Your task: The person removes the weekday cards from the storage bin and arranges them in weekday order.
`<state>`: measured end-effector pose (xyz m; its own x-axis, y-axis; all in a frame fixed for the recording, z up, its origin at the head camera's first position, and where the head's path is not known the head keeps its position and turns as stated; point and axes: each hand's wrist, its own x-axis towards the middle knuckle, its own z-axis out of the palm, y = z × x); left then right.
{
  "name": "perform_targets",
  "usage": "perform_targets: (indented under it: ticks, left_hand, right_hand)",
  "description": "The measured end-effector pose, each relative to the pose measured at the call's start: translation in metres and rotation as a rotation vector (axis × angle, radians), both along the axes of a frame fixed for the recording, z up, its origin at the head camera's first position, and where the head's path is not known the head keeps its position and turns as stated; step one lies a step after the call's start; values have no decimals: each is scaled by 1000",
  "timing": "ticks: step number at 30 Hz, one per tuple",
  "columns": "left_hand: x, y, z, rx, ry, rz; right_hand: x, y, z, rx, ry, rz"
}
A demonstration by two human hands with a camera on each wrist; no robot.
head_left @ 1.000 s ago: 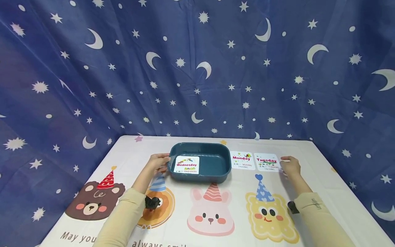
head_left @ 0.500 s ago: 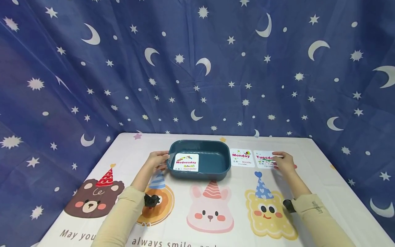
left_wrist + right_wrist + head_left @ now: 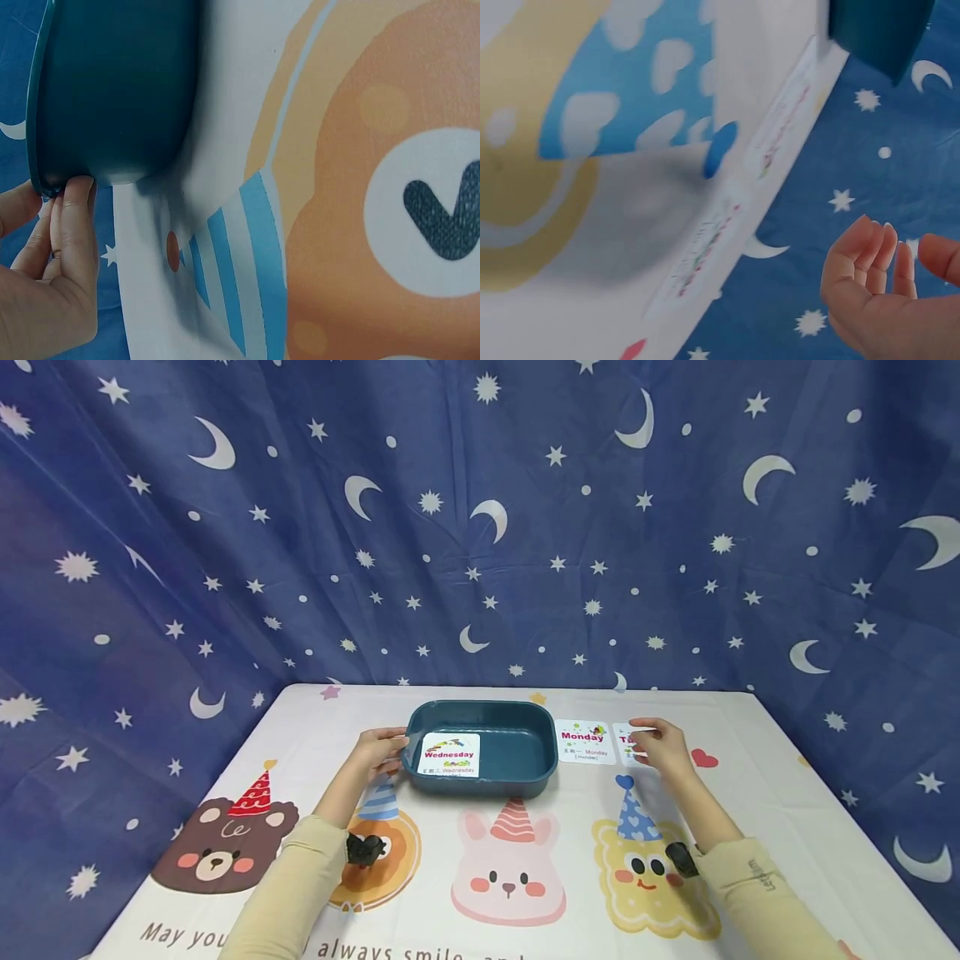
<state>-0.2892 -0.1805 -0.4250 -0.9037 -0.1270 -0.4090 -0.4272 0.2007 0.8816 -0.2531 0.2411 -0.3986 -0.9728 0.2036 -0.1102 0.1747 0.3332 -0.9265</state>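
A dark teal plastic box [image 3: 519, 756] stands near the back of the table. My left hand [image 3: 380, 750] pinches its left rim, thumb on one side and fingers beneath the lip in the left wrist view [image 3: 56, 274]. Inside the box, a white "Wednesday" card [image 3: 450, 754] leans at the left. Right of the box lies a "Monday" card [image 3: 585, 742], then a "Tuesday" card [image 3: 623, 745] partly hidden behind my right hand [image 3: 664, 752]. In the right wrist view that hand is raised above the cards, fingers loosely bent with nothing between them.
A white tablecloth [image 3: 420, 877] printed with cartoon animals and party hats covers the table. Behind the table's back edge hangs a blue curtain [image 3: 420, 552] with moons and stars. Each wrist carries a black camera.
My right hand has moved left from the right edge of the "Tuesday" card to over it, and now covers much of it. The left hand keeps its hold on the box rim.
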Motion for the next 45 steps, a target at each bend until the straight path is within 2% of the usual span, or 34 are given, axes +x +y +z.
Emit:
perform_targets:
  ticks: [11, 17, 25, 34, 45]
  left_hand:
    - [-1, -2, 0, 12, 18, -3]
    - [-2, -2, -1, 20, 21, 4]
    - [-3, -2, 0, 27, 19, 10]
    - [-3, -2, -3, 42, 28, 14]
    - [-1, -1, -4, 29, 15, 21]
  right_hand:
    - [2, -28, 19, -99, 15, 86]
    - [4, -42, 29, -141, 51, 180]
    - [4, -54, 37, -124, 11, 287]
    - [2, -80, 36, -141, -50, 420]
    - [-5, -111, 30, -140, -70, 472]
